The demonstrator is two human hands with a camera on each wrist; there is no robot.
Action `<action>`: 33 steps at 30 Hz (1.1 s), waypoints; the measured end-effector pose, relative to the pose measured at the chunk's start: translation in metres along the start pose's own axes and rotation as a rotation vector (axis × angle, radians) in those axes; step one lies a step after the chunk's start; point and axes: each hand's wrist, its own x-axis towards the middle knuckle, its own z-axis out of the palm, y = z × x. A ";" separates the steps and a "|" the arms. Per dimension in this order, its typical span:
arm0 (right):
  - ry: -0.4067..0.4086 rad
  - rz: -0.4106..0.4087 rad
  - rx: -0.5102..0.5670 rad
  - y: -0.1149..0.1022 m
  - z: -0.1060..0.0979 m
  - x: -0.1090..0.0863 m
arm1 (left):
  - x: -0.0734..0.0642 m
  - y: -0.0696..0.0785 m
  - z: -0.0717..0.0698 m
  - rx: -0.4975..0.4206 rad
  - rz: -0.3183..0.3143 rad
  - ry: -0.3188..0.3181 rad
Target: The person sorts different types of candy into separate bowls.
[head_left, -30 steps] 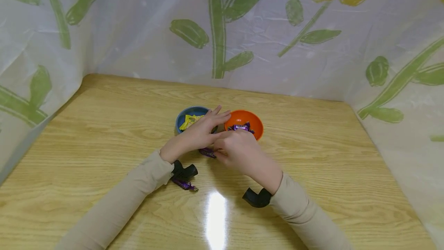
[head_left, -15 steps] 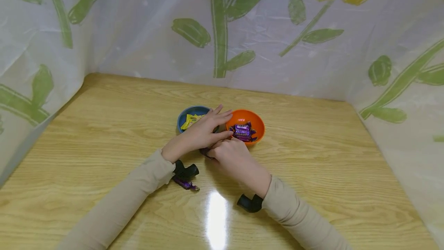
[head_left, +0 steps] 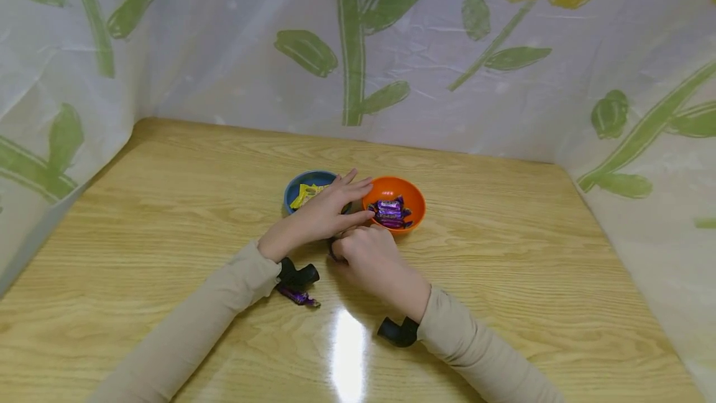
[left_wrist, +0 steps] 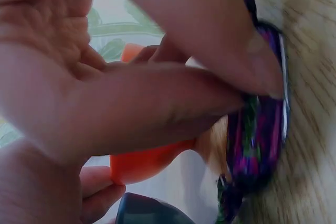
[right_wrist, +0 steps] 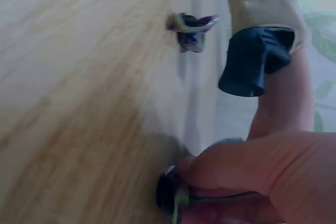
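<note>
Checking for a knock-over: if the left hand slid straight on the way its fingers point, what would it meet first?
Most likely the orange bowl: the left hand points right and slightly away, its fingertips at or just short of the near rim. Whether they touch it is unclear.

The candy (left_wrist: 257,140) is small, in a shiny purple wrapper with green and pink print and twisted ends; it lies flat on the wooden table, just in front of the 2 bowls, pinched by fingertips at its near end; in the head view it (head_left: 332,247) shows only as a dark sliver between the 2 hands; in the right wrist view its twisted end (right_wrist: 170,195) pokes out below the fingers.
</note>
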 end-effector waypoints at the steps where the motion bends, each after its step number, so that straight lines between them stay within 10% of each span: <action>1: -0.006 0.006 0.005 0.000 0.001 0.000 | 0.000 0.000 0.000 -0.003 -0.002 -0.001; 13: -0.298 0.022 0.139 0.011 -0.039 -0.009 | 0.001 0.000 0.002 -0.004 0.003 0.012; 23: -0.181 -0.009 0.259 0.040 -0.085 -0.021 | 0.001 0.000 0.002 -0.017 0.000 0.018; 33: 0.002 0.106 0.319 0.077 -0.090 -0.023 | 0.002 -0.002 0.001 -0.023 0.016 0.010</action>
